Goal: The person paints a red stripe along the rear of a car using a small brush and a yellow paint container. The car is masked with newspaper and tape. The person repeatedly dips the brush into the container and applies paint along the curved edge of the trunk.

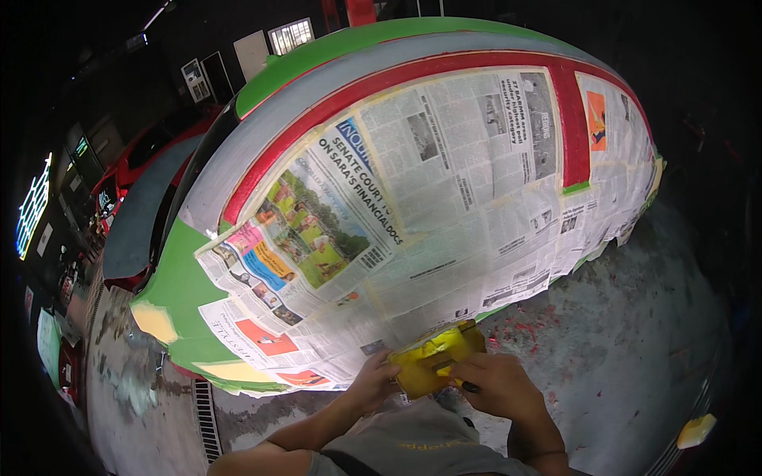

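Observation:
In front of my body, low in the head view, is a shiny yellow packet (429, 363), crumpled and catching the light. My left hand (373, 382) grips its left edge between thumb and fingers. On the packet's right side, my right hand (502, 386) is closed with its fingers bent. A small dark piece shows at those fingers; its kind is unclear. Just beyond both hands stands a car body (294, 91) in green and grey with red window surrounds. Taped newspaper sheets (444, 159) cover its side and windows, reaching down close to the packet.
Another car (147, 178), red with a grey panel, stands at the far left. A floor drain grate (208, 420) runs along the stained concrete floor (627, 317). A pale yellow block (696, 431) appears at the lower right. Lit windows (291, 36) show at the back.

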The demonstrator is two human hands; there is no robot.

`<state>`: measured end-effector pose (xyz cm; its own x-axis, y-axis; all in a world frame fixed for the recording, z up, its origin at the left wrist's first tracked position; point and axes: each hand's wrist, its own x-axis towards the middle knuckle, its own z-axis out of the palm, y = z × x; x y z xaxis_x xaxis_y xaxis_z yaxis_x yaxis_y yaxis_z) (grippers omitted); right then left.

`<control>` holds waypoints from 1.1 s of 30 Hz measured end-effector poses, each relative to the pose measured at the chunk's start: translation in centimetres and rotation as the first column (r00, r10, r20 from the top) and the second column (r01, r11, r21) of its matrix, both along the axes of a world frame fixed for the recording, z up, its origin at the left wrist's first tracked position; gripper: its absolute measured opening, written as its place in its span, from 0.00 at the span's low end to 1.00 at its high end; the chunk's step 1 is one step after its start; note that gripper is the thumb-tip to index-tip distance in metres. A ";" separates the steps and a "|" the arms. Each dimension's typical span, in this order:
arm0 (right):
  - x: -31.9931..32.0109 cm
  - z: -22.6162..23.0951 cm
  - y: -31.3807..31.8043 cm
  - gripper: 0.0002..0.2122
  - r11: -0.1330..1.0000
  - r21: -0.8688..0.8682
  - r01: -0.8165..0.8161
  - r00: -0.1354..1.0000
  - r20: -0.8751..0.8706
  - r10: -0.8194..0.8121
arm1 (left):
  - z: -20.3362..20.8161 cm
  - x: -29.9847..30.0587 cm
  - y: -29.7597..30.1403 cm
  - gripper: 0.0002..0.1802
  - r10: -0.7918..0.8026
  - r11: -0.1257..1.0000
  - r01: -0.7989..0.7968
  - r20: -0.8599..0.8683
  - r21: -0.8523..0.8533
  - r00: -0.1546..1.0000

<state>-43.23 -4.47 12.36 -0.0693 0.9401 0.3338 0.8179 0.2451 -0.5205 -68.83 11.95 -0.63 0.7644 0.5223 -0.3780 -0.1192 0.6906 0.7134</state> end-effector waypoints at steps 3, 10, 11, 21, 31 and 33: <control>2.7 -1.1 -2.8 0.12 0.988 0.063 0.141 0.966 -0.227 -0.124 | 0.1 2.6 -0.8 0.33 -0.029 1.000 0.029 0.021 -0.005 0.999; 5.0 -7.4 -6.0 0.09 0.803 -0.048 0.594 0.379 -0.864 -0.332 | 0.9 10.4 -0.4 0.40 -0.136 0.991 0.136 -0.021 0.004 0.991; 5.7 -8.0 -6.3 0.08 0.773 -0.098 0.627 0.254 -0.912 -0.322 | 0.8 11.7 -0.2 0.42 -0.159 0.987 0.160 -0.043 0.017 0.986; 18.4 -8.9 -3.3 0.07 0.811 -0.021 0.585 -0.277 -0.945 0.175 | -0.7 24.1 3.5 0.38 -0.193 0.980 0.195 0.052 -0.037 0.980; 29.7 -2.4 3.6 0.07 0.865 0.173 0.470 -0.381 -0.845 0.376 | 2.4 32.4 7.9 0.41 -0.108 0.994 0.104 0.294 0.030 0.950; 31.7 -1.9 5.5 0.08 0.878 0.237 0.415 -0.362 -0.843 0.398 | 3.1 33.0 9.1 0.43 -0.073 0.997 0.067 0.360 0.028 0.930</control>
